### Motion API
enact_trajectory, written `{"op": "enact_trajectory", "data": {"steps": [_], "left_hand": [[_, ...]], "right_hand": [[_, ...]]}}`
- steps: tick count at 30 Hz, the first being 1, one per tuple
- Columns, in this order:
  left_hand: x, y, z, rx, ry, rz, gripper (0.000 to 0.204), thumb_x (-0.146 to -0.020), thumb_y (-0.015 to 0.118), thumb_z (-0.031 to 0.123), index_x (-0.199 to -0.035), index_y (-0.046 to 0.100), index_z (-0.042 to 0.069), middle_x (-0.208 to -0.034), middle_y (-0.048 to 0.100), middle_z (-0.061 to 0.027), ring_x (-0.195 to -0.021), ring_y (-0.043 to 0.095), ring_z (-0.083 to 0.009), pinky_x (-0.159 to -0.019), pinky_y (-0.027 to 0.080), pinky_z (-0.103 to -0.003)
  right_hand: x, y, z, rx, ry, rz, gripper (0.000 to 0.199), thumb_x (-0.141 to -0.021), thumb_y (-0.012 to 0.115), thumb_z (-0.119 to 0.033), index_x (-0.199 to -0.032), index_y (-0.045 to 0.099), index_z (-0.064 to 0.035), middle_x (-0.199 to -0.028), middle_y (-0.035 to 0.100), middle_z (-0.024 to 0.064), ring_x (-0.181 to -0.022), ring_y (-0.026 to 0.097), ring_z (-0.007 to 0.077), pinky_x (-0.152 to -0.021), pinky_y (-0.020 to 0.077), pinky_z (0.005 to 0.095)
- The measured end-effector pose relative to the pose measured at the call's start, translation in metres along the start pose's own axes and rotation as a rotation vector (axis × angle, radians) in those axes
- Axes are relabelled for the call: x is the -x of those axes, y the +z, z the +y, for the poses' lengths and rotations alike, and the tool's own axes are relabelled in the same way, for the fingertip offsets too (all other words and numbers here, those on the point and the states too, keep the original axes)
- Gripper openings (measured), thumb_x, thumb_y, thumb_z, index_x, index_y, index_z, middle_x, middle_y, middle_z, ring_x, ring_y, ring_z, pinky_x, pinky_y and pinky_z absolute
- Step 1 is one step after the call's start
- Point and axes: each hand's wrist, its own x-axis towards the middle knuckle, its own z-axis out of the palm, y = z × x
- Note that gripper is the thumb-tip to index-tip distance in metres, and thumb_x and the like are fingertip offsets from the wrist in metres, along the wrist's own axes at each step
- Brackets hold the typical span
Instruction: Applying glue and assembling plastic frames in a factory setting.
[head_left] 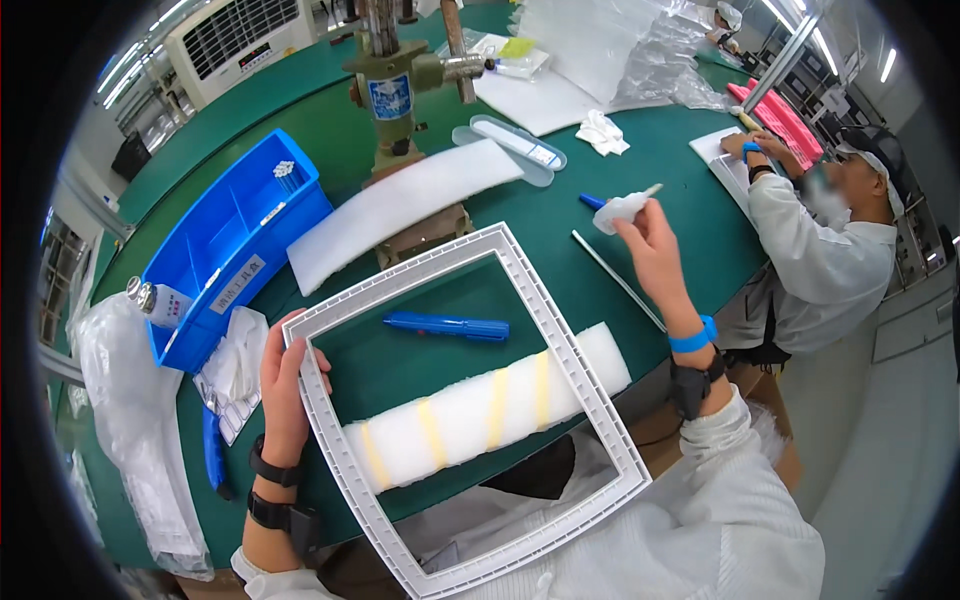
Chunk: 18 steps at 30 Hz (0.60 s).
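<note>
A white rectangular plastic frame is tilted in front of me, its lower end close to my body. My left hand is closed around its left side, with the thumb on the face. Raised beyond the frame's right side, my right hand pinches a crumpled white wipe; a pale stick-like tip shows beside it. Through the frame's opening I see a blue marker lying on the green table and a white foam roll banded with yellow tape. The roll's right end sticks out past the frame.
A blue divided tray stands at left, with small bottles at its near end. Blue-handled pliers and plastic bags lie nearby. Behind the frame are a foam strip and a green press. A co-worker sits at right.
</note>
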Motion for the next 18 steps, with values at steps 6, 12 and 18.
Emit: {"op": "enact_trajectory", "data": {"steps": [6,12,18], "left_hand": [[0.0,0.005,0.001,-0.006,0.004,0.07,0.038,-0.099,0.046,0.022,-0.135,0.048,0.008,-0.072,0.059,-0.004,-0.052,0.055,-0.0076,-0.046,0.044,-0.019],[0.001,0.004,0.0,-0.085,0.035,0.097,0.042,-0.1,0.045,0.025,-0.136,0.047,0.005,-0.072,0.058,-0.0041,-0.05,0.052,-0.0072,-0.045,0.042,-0.018],[0.002,0.008,0.005,-0.18,0.013,0.186,0.046,-0.099,0.047,0.03,-0.138,0.046,0.005,-0.071,0.057,-0.0031,-0.05,0.05,-0.006,-0.044,0.039,-0.017]], "right_hand": [[0.071,-0.032,-0.035,-0.326,0.215,-0.301,0.033,-0.095,0.051,-0.009,-0.127,0.045,-0.0024,-0.111,0.061,0.0078,-0.099,0.058,0.0123,-0.087,0.0458,0.026],[0.126,-0.041,-0.052,-0.431,0.277,-0.321,0.042,-0.096,0.052,-0.014,-0.133,0.034,-0.0058,-0.105,0.061,0.0103,-0.085,0.054,0.0091,-0.071,0.0423,0.0222],[0.134,-0.05,-0.044,-0.632,0.358,-0.221,0.034,-0.089,0.057,-0.014,-0.119,0.044,-0.004,-0.087,0.06,0.0068,-0.066,0.05,0.0065,-0.055,0.0377,0.0202]]}}
